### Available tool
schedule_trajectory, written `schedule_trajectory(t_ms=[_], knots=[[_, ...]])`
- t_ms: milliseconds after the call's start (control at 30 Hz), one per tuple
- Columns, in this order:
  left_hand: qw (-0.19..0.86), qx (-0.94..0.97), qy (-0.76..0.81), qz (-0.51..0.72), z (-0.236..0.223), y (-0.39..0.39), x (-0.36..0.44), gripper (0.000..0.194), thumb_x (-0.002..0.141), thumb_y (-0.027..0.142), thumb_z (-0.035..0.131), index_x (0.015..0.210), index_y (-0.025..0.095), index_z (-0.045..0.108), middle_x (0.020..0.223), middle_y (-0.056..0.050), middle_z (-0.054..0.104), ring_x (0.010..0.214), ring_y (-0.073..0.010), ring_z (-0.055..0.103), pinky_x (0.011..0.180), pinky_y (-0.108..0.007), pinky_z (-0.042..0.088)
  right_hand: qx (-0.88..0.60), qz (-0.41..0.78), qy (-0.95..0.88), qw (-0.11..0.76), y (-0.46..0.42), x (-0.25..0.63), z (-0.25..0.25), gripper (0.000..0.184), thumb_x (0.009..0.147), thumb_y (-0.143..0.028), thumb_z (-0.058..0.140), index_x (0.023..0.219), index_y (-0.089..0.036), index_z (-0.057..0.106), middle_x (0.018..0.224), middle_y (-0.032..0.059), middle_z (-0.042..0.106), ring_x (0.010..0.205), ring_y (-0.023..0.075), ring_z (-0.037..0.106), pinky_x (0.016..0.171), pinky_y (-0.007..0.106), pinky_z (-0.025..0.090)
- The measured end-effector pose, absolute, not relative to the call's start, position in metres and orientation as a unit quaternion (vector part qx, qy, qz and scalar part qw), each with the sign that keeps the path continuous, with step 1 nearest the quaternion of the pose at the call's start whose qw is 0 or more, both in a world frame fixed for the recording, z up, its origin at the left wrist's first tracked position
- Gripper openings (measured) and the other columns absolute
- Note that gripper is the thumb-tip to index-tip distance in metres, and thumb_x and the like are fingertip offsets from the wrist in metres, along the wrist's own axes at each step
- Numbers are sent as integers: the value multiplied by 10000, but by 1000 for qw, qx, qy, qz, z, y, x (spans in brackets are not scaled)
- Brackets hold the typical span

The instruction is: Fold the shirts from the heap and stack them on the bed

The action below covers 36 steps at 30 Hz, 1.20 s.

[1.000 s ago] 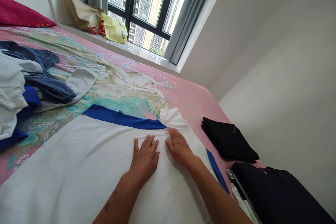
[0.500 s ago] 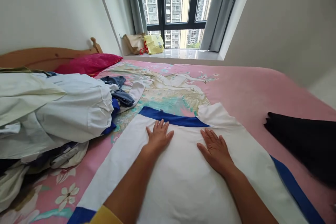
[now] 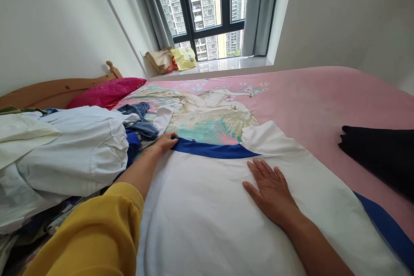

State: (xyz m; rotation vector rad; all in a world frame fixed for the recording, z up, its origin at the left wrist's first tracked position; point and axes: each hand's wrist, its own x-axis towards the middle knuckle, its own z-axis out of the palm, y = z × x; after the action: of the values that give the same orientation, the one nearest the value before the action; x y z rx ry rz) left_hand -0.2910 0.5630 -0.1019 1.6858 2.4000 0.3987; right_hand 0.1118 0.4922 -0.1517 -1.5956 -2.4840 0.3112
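A white shirt (image 3: 207, 207) with blue trim lies spread on the bed in front of me. Its blue band (image 3: 213, 150) runs along the far edge, and a white flap (image 3: 263, 137) sticks up at the right end of that band. My left hand (image 3: 166, 141) is closed on the far left corner, fingers pinching the blue band. Flat on the white cloth, just below the band's right end, rests my right hand (image 3: 270, 187) with its fingers spread. Under my left forearm the shirt's left edge is partly hidden.
A heap of clothes (image 3: 71, 151), mostly white with some jeans (image 3: 140, 120), lies close on the left. Black folded cloth (image 3: 381, 155) is at the right. Behind are a red pillow (image 3: 106, 92), a wooden headboard (image 3: 61, 90) and bags (image 3: 184, 58) on the windowsill.
My left hand has moved left from lying flat on the shirt and taken hold of the blue band's left corner. My right hand stays flat in place. The view has tilted slightly.
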Motion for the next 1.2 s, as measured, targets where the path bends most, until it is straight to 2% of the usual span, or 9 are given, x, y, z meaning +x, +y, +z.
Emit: schedule_trajectory(t_ms=[67, 200, 333, 467, 600, 800, 867, 1000, 1200], knots=[[79, 571, 803, 151, -107, 563, -295, 284, 753, 292, 501, 942, 168, 672, 951, -38, 685, 882, -184, 597, 829, -270, 454, -538, 105, -833, 80, 493, 112, -151, 624, 900, -542, 216, 1447, -245, 253, 1519, -7, 192, 1405, 205, 128, 1141, 475, 76], [24, 559, 807, 190, -117, 564, -293, 266, 782, 267, 483, 957, 170, 658, 1035, -63, 660, 1013, -196, 551, 943, -296, 398, -537, 105, -833, 82, 493, 111, -150, 619, 901, -535, 227, 1446, -242, 260, 1515, -3, 203, 1402, 208, 140, 1139, 478, 83], [-31, 521, 823, 225, -98, 548, -278, 373, 796, 276, 470, 1116, 126, 587, 1124, -122, 609, 1073, -239, 536, 968, -378, 401, -537, 108, -833, 84, 492, 111, -149, 619, 902, -536, 232, 1444, -238, 264, 1514, -3, 209, 1401, 199, 147, 1142, 470, 83], [-59, 569, 789, 226, -86, 462, -263, 359, 847, 287, 402, 1146, 184, 573, 1205, -77, 586, 1160, -195, 504, 1029, -329, 370, -541, 101, -830, 84, 491, 111, -152, 623, 898, -540, 232, 1438, -234, 278, 1515, 2, 209, 1402, 198, 141, 1140, 471, 79], [11, 703, 707, 71, -98, 340, -288, 385, 879, 312, 364, 1189, 286, 590, 1331, -19, 529, 1258, -191, 438, 1097, -324, 297, -539, 100, -832, 83, 491, 112, -154, 625, 899, -544, 216, 1441, -238, 269, 1518, 9, 206, 1400, 206, 149, 1136, 480, 89], [-22, 590, 802, 92, -84, 286, -314, 414, 867, 358, 356, 1115, 194, 644, 1266, -59, 585, 1204, -211, 502, 1059, -364, 371, -543, 94, -831, 75, 490, 112, -155, 626, 897, -542, 204, 1439, -235, 272, 1519, 12, 208, 1401, 209, 145, 1129, 488, 99], [1, 641, 763, 82, -80, 290, -292, 420, 880, 377, 364, 1207, 239, 589, 1332, -36, 533, 1272, -190, 433, 1090, -364, 326, -540, 93, -833, 77, 490, 113, -156, 629, 896, -546, 206, 1440, -237, 268, 1518, 13, 211, 1399, 211, 152, 1127, 488, 104], [45, 680, 732, -3, -92, 283, -255, 489, 915, 353, 317, 1402, 304, 322, 1466, -20, 342, 1359, -181, 288, 1128, -464, 191, -541, 92, -832, 78, 491, 114, -156, 624, 898, -545, 205, 1442, -244, 260, 1520, 5, 204, 1400, 201, 142, 1128, 478, 106], [23, 665, 746, 27, -112, 268, -263, 548, 920, 338, 301, 1445, 207, 216, 1507, -77, 241, 1396, -184, 182, 1140, -458, 135, -539, 83, -835, 73, 490, 113, -158, 619, 903, -547, 193, 1437, -242, 268, 1520, 13, 209, 1398, 196, 148, 1124, 478, 111]])
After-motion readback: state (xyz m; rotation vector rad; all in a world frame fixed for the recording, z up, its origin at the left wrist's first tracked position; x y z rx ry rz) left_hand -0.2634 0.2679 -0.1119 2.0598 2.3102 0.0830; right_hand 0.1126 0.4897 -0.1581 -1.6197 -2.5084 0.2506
